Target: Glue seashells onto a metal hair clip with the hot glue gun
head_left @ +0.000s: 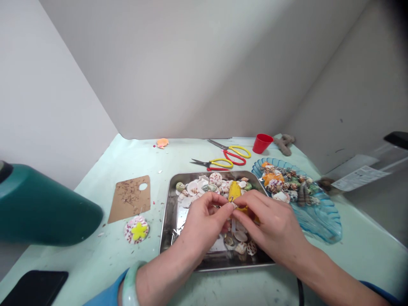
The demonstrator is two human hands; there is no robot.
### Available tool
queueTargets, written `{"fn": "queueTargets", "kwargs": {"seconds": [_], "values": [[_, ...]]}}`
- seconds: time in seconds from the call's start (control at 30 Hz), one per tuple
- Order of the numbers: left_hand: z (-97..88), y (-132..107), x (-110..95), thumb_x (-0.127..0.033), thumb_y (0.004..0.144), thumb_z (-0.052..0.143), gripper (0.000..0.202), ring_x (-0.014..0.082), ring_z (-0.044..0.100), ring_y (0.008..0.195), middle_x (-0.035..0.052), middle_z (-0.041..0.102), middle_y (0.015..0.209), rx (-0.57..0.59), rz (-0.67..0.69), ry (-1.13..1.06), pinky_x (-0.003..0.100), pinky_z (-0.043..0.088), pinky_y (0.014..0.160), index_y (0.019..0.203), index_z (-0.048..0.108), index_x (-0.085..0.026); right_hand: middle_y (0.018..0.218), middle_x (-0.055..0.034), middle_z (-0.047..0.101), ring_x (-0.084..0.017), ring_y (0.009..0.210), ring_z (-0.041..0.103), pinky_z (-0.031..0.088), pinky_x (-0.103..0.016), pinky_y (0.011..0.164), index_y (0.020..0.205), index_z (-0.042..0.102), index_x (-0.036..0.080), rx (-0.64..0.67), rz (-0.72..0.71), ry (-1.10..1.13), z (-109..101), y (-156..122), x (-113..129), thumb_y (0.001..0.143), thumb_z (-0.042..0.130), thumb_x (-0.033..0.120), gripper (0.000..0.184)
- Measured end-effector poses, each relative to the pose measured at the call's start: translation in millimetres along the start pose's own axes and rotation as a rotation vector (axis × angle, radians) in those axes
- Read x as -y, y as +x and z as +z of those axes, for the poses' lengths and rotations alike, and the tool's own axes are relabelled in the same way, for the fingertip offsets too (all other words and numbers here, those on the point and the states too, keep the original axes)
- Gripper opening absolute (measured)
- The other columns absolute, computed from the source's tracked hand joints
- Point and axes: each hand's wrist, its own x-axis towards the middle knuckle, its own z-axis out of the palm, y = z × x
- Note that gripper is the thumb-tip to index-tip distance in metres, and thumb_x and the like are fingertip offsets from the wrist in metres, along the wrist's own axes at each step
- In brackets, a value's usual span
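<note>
My left hand (207, 219) and my right hand (270, 219) meet above a metal tray (165, 212). Between their fingertips is a small whitish piece (234, 205) that looks like a seashell, mostly covered by the fingers. Thumb and fingers of both hands are pinched together around it. Just behind the fingertips, a yellow piece (235, 190) lies among the shells. Loose seashells (204, 185) fill the tray's back part, and more shells (241, 247) lie at its front right. Part of the tray is hidden under my hands.
Behind the tray lie two pairs of scissors (234, 153) (219, 162) beside a red cup (262, 143). A blue dish (321, 216) of shells stands right. Left are a cardboard piece (129, 197), a decorated shell disc (136, 230), a green bottle (47, 208) and a black phone-like slab (36, 288).
</note>
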Motion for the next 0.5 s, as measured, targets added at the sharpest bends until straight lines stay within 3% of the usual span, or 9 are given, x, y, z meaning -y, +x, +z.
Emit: {"fn": "queueTargets", "kwargs": {"seconds": [0.5], "values": [[-0.2, -1.0, 0.7, -0.029, 0.074, 0.062, 0.016, 0.0087, 0.048, 0.045, -0.0045, 0.053, 0.05, 0.017, 0.028, -0.058, 0.02, 0.04, 0.049, 0.077, 0.052, -0.017, 0.076, -0.0023, 0.062, -0.013, 0.062, 0.057, 0.041, -0.025, 0.058, 0.084, 0.059, 0.019, -0.001, 0.012, 0.007, -0.8, -1.0, -0.1, 0.089, 0.052, 0.027, 0.012]]}}
